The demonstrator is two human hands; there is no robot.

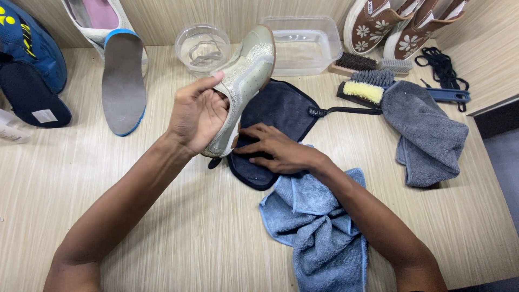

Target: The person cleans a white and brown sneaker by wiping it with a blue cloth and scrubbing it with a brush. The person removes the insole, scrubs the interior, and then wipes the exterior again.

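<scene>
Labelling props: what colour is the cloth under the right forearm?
Light blue cloth, crumpled under the right hand's forearm; the head view shows it clearly.

Shoe-cleaning workbench: brushes (366,86), cloths (430,132), water tubs (305,43), shoes (378,24).

The pale grey-beige shoe (246,81) is lifted off the table (162,216), tilted on its side with its brown-edged toe pointing toward the far edge. The dark navy cloth (281,111) lies flat mid-table under it, possibly a mat.
</scene>
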